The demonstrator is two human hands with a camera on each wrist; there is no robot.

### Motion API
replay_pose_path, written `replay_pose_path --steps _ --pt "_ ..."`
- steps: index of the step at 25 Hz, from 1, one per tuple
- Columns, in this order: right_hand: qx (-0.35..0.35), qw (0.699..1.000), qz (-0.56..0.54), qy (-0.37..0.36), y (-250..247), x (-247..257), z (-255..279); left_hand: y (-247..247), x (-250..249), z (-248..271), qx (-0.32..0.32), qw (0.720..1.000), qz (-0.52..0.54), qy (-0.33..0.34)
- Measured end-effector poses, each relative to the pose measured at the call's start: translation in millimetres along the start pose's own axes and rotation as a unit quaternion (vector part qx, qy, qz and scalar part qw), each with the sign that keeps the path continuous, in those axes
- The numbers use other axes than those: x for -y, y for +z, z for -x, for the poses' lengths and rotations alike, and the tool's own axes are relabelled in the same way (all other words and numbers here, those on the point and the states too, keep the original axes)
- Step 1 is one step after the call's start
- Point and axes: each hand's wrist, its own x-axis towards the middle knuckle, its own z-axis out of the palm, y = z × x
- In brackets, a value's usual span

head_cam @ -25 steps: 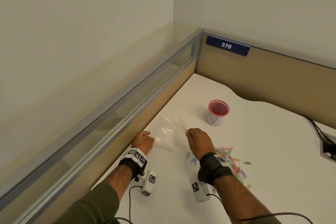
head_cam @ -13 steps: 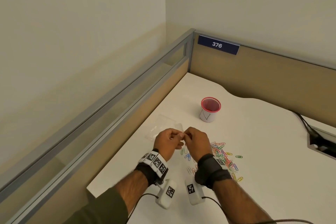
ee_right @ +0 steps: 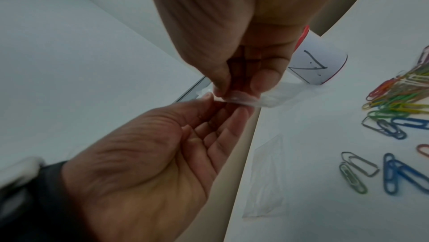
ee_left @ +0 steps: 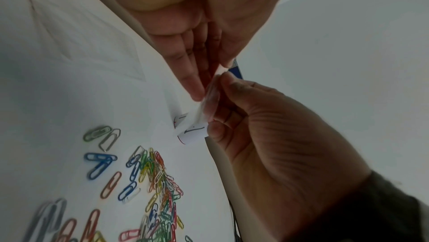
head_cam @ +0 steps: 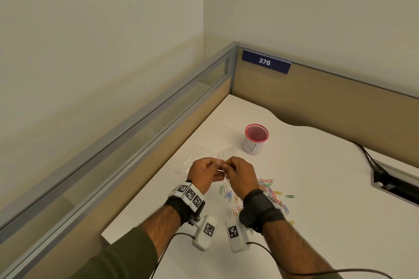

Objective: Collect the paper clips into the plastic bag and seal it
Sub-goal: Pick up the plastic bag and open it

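Observation:
Both hands are raised over the white desk (head_cam: 317, 188) with fingertips together. My left hand (head_cam: 204, 172) (ee_left: 209, 77) and right hand (head_cam: 238, 172) (ee_right: 241, 88) each pinch the top edge of a small clear plastic bag (head_cam: 226, 154) (ee_left: 209, 102) (ee_right: 255, 99). I cannot tell whether its mouth is apart. Several coloured paper clips (head_cam: 267, 190) (ee_left: 157, 181) (ee_right: 399, 102) lie scattered on the desk under and to the right of my right wrist.
A second clear bag (head_cam: 192, 161) (ee_right: 267, 176) lies flat on the desk under my left hand. A red-rimmed cup (head_cam: 256, 138) (ee_right: 318, 62) stands behind the hands. Partition walls close the left and back. A cable port (head_cam: 396, 179) sits at right.
A second ago the hands lay apart on the desk at either side of the bag. They have come together and risen, pinching a bag edge between them.

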Motion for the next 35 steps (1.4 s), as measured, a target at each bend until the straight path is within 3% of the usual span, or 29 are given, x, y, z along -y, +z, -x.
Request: replay_pose_path --steps 8,14,22,35 --pt "0.007 1.000 -0.013 0.016 -1.6 -0.3 -1.3 1.3 4.4 -3.0 0.002 1.000 0.007 0.004" --pt "0.013 0.995 -0.084 0.042 -5.8 -1.9 2.8 -1.5 7.9 -5.6 0.037 0.999 0.028 0.010" --pt "-0.005 0.996 -0.077 0.036 -1.5 -1.4 3.0 -0.9 7.5 -6.3 0.015 1.000 0.015 -0.001" --pt "-0.022 0.998 -0.057 0.028 -3.3 -0.4 0.2 -4.5 6.4 -6.5 0.033 0.999 0.029 -0.017"
